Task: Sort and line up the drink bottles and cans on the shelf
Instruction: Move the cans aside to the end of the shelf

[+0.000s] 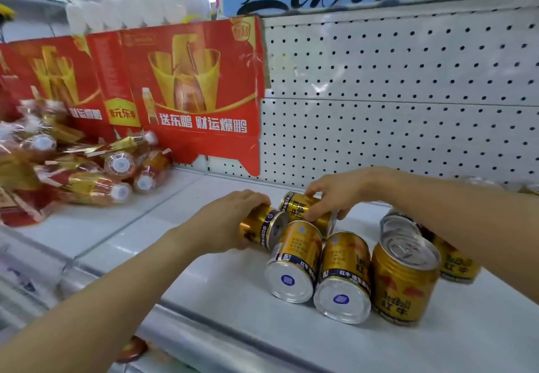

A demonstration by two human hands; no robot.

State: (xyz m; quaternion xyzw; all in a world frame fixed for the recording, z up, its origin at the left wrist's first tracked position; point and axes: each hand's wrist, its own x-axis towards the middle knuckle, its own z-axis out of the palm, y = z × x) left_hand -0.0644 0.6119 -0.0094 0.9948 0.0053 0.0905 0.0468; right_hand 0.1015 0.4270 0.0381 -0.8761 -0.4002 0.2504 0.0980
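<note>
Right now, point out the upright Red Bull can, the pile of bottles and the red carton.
upright Red Bull can (404, 288), head view, gold side.
pile of bottles (87, 174), head view, middle.
red carton (201, 86), head view, printed front.

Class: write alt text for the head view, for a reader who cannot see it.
Two bare hands each grip a gold can lying on a white shelf: the left hand one can, the right hand another. More gold cans stand nearby; bottles lie heaped left.

White shelf (221, 294): gold cans (344, 276), tumbled bottles (96, 180).
</note>
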